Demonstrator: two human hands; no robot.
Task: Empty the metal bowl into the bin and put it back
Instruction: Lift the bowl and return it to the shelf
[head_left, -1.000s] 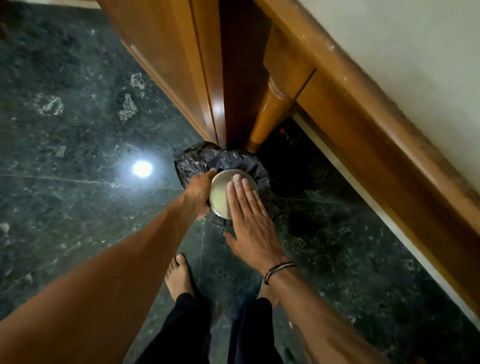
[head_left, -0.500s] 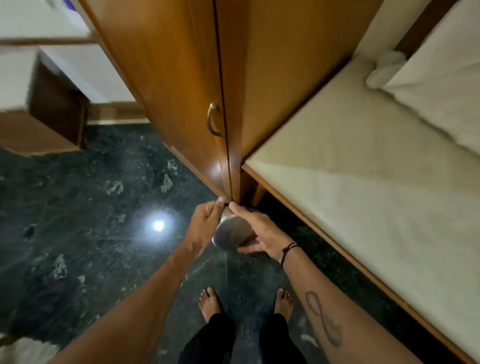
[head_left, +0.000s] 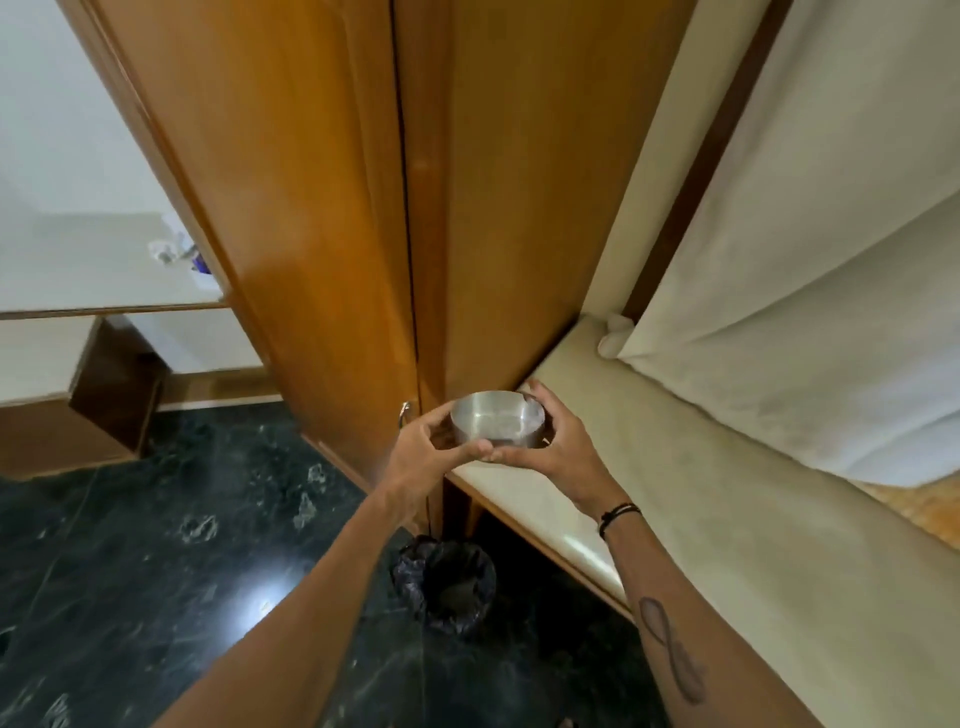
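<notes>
Steel, round and shallow, the metal bowl (head_left: 497, 419) is held mouth-up in the air between both hands, over the near corner of the cream counter (head_left: 675, 467) and in front of the tall wooden cabinet (head_left: 322, 208). Left hand (head_left: 423, 457) is curled around the bowl's left side, thumb under the near wall, fingers partly closed against it. Right hand (head_left: 558, 444) is cupped around the right side, fingertips over the far rim and thumb meeting the left thumb beneath the near wall. Bowl interior appears bare metal; no contents can be made out. A black cord bracelet (head_left: 618, 515) sits on the right wrist, and a dark looped tattoo (head_left: 672, 657) marks the right forearm.

Small round bin lined with a black plastic bag (head_left: 444, 584) stands on the dark green marble floor (head_left: 130, 571), below the hands, beside the counter's front edge and the cabinet's corner. White curtain fabric (head_left: 805, 286) hangs over the counter's far right part.
</notes>
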